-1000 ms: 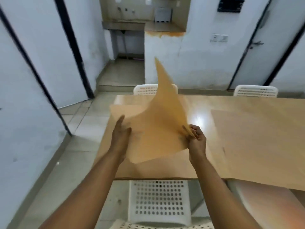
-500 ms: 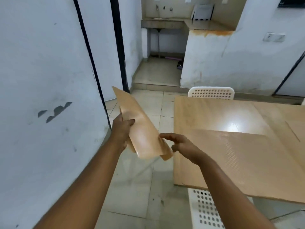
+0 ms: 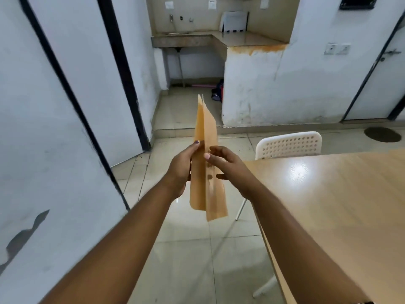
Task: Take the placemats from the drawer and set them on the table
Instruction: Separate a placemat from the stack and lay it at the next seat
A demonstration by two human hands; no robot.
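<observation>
Thin tan placemats (image 3: 206,154) stand on edge in the air above the floor, left of the wooden table (image 3: 341,205). I see two sheets side by side. My left hand (image 3: 182,170) grips them from the left side, thumb on the near face. My right hand (image 3: 228,167) touches their right face with fingers spread and the thumb on the sheet edge. The table corner lies just right of my right wrist. No drawer is in view.
A white perforated chair (image 3: 289,144) stands at the table's far end. White wall panels with black frames (image 3: 72,102) run along the left. A counter with a sink (image 3: 197,38) sits in the alcove ahead. A round floor mat (image 3: 382,134) lies far right.
My view has swung left, away from the table. The placemats went from lying over the tabletop to held upright over the floor, and my right hand has come back onto them.
</observation>
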